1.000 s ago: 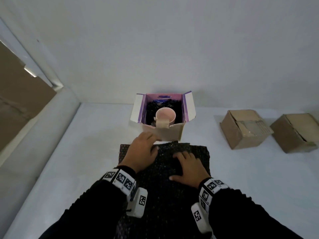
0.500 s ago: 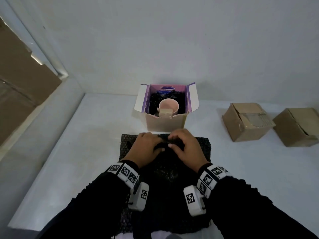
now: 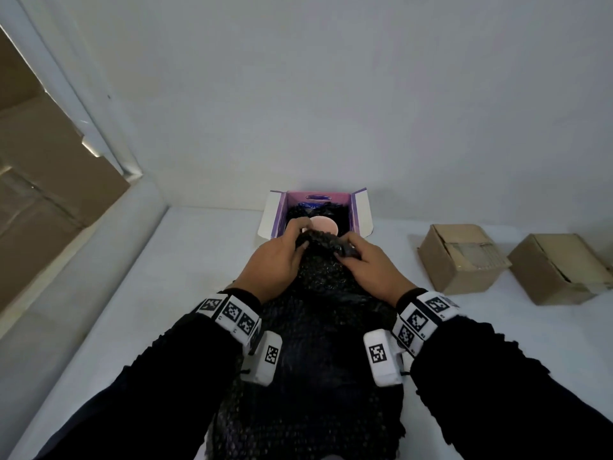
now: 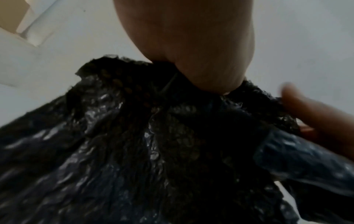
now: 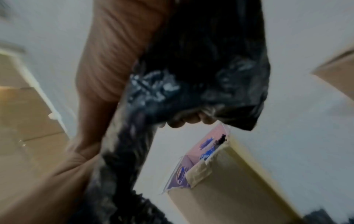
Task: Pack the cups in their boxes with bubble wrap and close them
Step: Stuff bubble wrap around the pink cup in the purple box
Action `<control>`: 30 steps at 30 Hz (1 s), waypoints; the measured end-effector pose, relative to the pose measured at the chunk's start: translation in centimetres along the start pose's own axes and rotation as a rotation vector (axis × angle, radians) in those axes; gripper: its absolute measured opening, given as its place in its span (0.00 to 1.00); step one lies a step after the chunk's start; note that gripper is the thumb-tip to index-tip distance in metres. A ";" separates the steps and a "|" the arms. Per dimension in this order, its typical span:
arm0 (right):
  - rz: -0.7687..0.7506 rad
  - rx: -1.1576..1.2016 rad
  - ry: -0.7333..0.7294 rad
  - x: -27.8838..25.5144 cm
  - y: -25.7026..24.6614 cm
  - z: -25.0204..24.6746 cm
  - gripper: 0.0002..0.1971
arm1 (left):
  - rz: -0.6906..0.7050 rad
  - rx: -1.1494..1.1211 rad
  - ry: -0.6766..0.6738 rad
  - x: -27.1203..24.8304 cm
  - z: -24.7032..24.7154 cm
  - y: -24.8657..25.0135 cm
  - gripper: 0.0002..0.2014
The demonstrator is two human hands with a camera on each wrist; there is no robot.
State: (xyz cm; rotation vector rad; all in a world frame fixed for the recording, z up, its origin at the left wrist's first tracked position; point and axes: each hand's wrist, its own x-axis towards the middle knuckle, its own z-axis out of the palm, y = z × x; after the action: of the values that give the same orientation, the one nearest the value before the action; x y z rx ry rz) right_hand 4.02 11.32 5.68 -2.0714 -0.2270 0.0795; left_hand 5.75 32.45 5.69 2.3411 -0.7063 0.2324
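A long sheet of black bubble wrap [image 3: 318, 343] runs from the table's front edge up to both hands. My left hand [image 3: 278, 257] and right hand [image 3: 361, 263] each grip its far end, bunched and lifted just in front of the open box [image 3: 361, 210] with purple inner flaps. A pink cup [image 3: 323, 225] stands inside that box amid more black wrap, partly hidden by my fingers. The left wrist view shows the crumpled bubble wrap [image 4: 153, 144] under my palm. The right wrist view shows the bubble wrap [image 5: 201, 75] in my curled fingers above the box [image 5: 220, 181].
Two closed brown cardboard boxes [image 3: 461, 257] [image 3: 557, 267] sit on the white table [image 3: 166, 293] to the right. A white wall rises right behind the open box. A ledge and brown panel [image 3: 39, 180] lie to the left.
Both hands went from lying flat on the wrap to gathering its far edge. They have lifted that end and carried it forward to the open box.
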 end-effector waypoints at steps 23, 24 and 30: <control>0.155 0.061 0.007 2.2 -2.0 -6.6 0.07 | -0.172 -0.085 -0.398 0.4 -1.7 -2.4 0.48; 0.190 0.091 0.009 2.3 -2.2 -6.5 0.07 | -0.202 -0.163 -0.400 0.1 -1.1 -2.2 0.46; 0.356 0.418 0.122 2.4 -2.2 -5.9 0.15 | -0.242 -0.100 -0.331 -0.9 2.4 -3.4 0.25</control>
State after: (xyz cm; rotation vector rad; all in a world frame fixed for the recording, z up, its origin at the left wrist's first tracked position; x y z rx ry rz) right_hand 6.99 7.81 10.60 -1.6708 0.2209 0.1989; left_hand 6.82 33.38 1.72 2.3645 -0.5636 -0.2972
